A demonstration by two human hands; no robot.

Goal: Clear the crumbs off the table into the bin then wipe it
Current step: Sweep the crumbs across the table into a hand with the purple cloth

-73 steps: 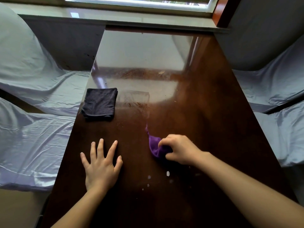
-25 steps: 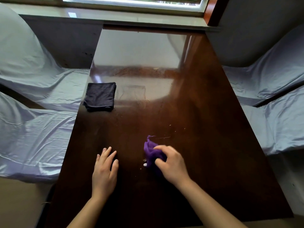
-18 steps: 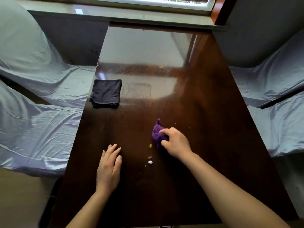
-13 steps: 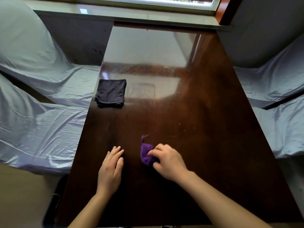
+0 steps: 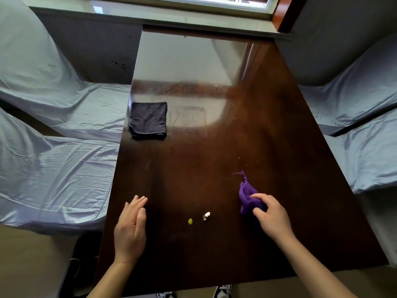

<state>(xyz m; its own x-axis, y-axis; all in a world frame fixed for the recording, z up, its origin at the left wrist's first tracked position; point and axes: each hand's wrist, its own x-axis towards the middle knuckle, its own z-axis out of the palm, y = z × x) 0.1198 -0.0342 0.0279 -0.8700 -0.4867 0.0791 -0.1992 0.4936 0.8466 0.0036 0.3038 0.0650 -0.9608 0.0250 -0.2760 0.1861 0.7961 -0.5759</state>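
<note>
Right hand (image 5: 271,218) bunching purple cloth (image 5: 247,197) on dark wooden table (image 5: 279,136); left hand (image 5: 131,230) flat near left edge, fingers together, crumbs (image 5: 198,219) between.

Glossy wood table (image 5: 279,130), matt cloth (image 5: 247,194)

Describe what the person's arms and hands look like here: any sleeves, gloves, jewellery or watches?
Both forearms are bare up to the frame edge, with no sleeves in view. The left hand and right hand are ungloved, and no rings, watch or bracelet show.
</note>
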